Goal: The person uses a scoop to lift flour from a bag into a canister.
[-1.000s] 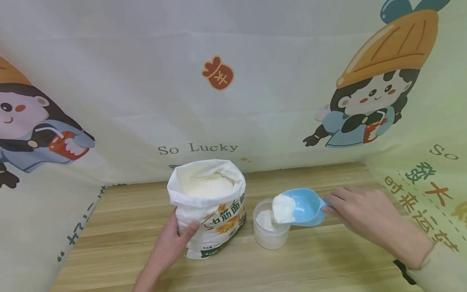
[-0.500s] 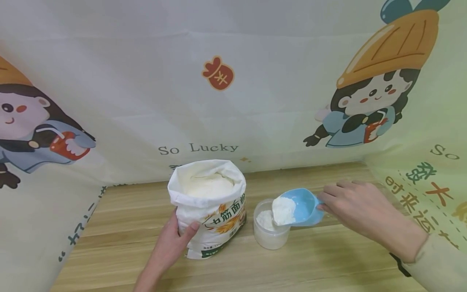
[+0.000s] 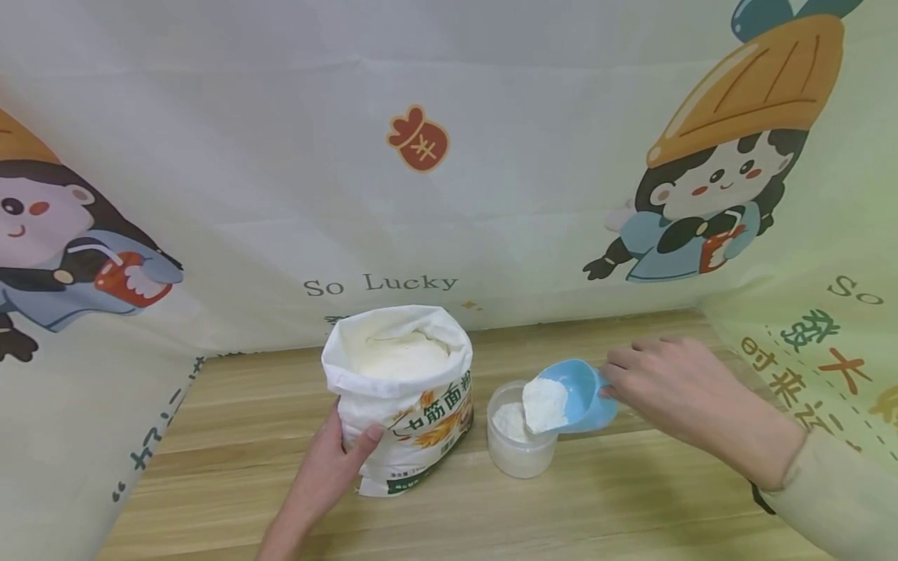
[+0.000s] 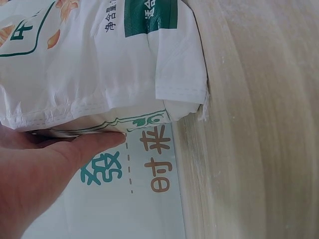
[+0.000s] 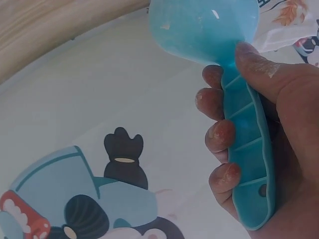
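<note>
Blue plastic fills my right hand [image 3: 666, 382]: from the head view I hold a scoop [image 3: 571, 393] by its handle, tipped so its heap of white flour [image 3: 543, 403] hangs over the mouth of a small clear jar [image 3: 521, 444]. The jar stands on the wooden table [image 3: 603, 506], just right of the flour bag [image 3: 403, 393], and already has flour in it. The bag is open, its top rolled down, and sits upright. My left hand [image 3: 337, 460] grips the bag's near lower side, thumb pressed across the printed front. Behind the bag hangs a cartoon-printed cloth [image 3: 421, 195] that also drapes to both sides of the table.

From the left wrist, my thumb [image 4: 94, 144] lies flat against the bottom seam of the bag [image 4: 99, 59]; the other fingers are hidden behind it. The table [image 4: 259, 124] runs alongside the bag.

From the right wrist, my fingers [image 5: 219, 137], dusted with flour, curl round the ribbed handle of the scoop [image 5: 209, 30], and my thumb presses where the handle meets the bowl. Only the bowl's underside shows here, against the cloth [image 5: 89, 149].
</note>
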The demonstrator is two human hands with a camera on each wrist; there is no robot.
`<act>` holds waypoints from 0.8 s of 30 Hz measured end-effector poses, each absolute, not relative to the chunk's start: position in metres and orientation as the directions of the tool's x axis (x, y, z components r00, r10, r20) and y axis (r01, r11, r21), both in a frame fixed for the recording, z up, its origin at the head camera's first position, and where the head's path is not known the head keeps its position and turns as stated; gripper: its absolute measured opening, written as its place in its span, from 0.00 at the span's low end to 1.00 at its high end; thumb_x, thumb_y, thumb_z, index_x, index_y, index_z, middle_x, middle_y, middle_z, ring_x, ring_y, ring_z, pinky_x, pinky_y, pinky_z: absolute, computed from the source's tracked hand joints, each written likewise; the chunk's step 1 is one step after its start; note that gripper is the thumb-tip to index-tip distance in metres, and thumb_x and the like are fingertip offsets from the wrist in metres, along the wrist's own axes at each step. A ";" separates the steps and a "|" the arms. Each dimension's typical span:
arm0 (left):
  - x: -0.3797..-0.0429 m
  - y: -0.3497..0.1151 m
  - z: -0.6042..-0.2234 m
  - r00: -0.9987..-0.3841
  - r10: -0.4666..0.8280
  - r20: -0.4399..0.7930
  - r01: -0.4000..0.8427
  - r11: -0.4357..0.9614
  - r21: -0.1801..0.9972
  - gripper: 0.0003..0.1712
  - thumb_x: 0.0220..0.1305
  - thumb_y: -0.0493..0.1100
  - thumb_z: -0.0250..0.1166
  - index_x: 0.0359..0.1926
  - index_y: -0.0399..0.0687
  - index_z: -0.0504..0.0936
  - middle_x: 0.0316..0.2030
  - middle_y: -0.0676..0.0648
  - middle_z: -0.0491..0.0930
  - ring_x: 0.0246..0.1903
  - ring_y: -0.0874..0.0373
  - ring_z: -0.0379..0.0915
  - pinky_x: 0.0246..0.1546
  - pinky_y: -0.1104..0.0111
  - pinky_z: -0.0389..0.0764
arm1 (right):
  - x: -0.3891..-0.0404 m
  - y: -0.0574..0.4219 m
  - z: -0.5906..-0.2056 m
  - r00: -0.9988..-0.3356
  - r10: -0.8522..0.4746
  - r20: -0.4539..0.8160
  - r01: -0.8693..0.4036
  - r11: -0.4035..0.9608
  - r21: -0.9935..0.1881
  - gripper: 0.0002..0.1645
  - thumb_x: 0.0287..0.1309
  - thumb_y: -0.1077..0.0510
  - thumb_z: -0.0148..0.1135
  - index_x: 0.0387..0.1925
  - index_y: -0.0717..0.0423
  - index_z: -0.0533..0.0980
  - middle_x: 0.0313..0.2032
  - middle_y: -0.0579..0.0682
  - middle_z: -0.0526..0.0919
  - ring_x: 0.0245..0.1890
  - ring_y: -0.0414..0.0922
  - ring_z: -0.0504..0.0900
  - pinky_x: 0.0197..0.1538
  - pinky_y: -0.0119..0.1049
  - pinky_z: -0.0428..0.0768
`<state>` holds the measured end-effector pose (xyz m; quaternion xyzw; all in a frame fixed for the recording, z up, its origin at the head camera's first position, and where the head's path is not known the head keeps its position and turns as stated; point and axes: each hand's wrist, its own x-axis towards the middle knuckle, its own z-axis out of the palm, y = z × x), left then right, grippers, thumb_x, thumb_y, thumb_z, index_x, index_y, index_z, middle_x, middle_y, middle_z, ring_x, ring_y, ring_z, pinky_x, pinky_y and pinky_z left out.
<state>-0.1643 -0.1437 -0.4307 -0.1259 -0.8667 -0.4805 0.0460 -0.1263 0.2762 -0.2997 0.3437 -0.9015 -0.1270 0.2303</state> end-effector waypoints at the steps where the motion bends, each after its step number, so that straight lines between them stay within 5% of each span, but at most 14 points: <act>1: -0.164 -0.144 -0.431 -0.964 0.173 0.200 0.261 0.507 0.821 0.37 0.74 0.56 0.64 0.73 0.41 0.64 0.59 0.36 0.80 0.58 0.42 0.77 0.56 0.47 0.78 | -0.126 0.275 -0.299 -0.659 -0.679 0.324 -0.562 0.730 0.389 0.14 0.52 0.48 0.81 0.32 0.50 0.84 0.24 0.40 0.75 0.22 0.43 0.76 0.20 0.34 0.68; 21: -0.164 -0.143 -0.429 -0.968 0.163 0.190 0.248 0.518 0.818 0.37 0.74 0.56 0.64 0.72 0.41 0.65 0.59 0.35 0.80 0.58 0.41 0.77 0.56 0.46 0.78 | -0.134 0.249 -0.284 -0.664 -0.711 0.230 -0.555 0.675 0.486 0.18 0.52 0.47 0.81 0.21 0.50 0.79 0.19 0.40 0.69 0.18 0.39 0.62 0.18 0.30 0.60; 24: -0.164 -0.144 -0.429 -0.969 0.161 0.188 0.245 0.523 0.816 0.37 0.74 0.56 0.64 0.73 0.41 0.65 0.59 0.35 0.79 0.58 0.41 0.77 0.56 0.46 0.78 | -0.134 0.245 -0.281 -0.667 -0.714 0.215 -0.555 0.667 0.497 0.16 0.50 0.55 0.81 0.19 0.49 0.79 0.19 0.41 0.69 0.18 0.39 0.62 0.19 0.31 0.60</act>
